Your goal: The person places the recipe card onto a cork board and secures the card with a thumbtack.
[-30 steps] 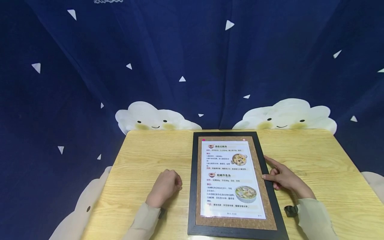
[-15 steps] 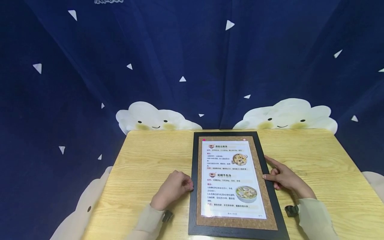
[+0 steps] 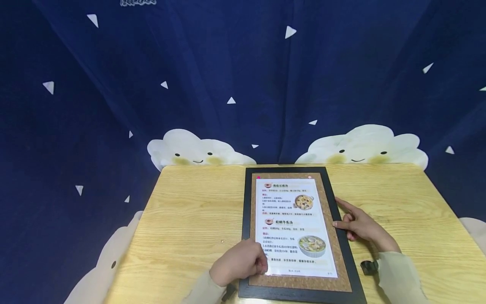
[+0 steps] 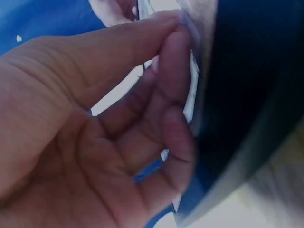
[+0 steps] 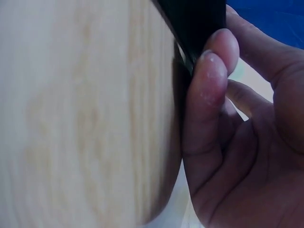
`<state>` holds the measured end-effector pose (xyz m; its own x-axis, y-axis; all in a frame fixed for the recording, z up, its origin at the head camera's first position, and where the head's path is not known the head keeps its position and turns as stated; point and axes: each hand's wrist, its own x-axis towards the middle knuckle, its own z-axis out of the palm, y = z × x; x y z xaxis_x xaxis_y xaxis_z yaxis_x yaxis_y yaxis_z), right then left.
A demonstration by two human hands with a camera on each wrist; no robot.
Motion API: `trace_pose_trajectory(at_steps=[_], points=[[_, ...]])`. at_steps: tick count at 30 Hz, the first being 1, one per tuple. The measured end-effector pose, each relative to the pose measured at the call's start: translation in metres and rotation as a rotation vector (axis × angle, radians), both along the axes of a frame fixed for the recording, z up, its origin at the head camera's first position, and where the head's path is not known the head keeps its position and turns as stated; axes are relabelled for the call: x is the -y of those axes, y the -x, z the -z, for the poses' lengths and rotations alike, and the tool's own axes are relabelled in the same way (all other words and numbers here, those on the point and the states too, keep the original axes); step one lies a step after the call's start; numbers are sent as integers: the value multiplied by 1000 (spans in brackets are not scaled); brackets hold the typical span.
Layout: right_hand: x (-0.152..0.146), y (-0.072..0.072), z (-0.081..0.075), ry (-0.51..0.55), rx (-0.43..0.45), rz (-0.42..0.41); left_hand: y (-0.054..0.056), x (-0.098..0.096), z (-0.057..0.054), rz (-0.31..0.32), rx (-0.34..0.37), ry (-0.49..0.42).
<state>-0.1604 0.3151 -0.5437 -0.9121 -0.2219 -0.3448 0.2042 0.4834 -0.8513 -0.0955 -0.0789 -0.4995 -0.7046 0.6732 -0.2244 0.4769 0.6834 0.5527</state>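
A black-framed corkboard [image 3: 296,291] lies on the wooden table, with a printed recipe sheet [image 3: 292,245] on its cork. My left hand [image 3: 241,260] is over the sheet's lower left corner, fingers curled and thumb meeting the index finger. In the left wrist view, a small purplish thing [image 4: 183,20] shows at those fingertips, mostly hidden; I cannot tell its kind. My right hand [image 3: 360,225] grips the board's right edge, thumb at the frame and index finger stretched along its side. The right wrist view shows fingertips [image 5: 211,78] against the black frame.
A magenta pin [image 3: 258,177] and a pale pink pin [image 3: 309,177] sit at the sheet's top corners. A tiny pale speck [image 3: 222,241] lies on the table [image 3: 197,202] left of the board. Behind hangs a dark blue curtain [image 3: 212,63] with clouds and triangles.
My left hand has moved right and toward me, from the table left of the board to over the sheet's lower left corner. The right hand and the board stay put.
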Motion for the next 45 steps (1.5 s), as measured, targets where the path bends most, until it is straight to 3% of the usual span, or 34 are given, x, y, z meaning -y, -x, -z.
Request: trace_pose_trajectory(at_steps=[9, 18, 30, 36, 45], points=[[0, 0, 2, -23, 9, 11, -2, -6, -3, 32, 38, 107], [1, -1, 2, -14, 5, 11, 1, -9, -3, -22, 74, 142], [-1, -1, 3, -20, 9, 18, 8, -10, -2, -97, 110, 65], [-2, -2, 2, -11, 1, 13, 9, -10, -1, -77, 118, 68], [0, 0, 2, -22, -2, 15, 9, -6, -2, 18, 108, 119]])
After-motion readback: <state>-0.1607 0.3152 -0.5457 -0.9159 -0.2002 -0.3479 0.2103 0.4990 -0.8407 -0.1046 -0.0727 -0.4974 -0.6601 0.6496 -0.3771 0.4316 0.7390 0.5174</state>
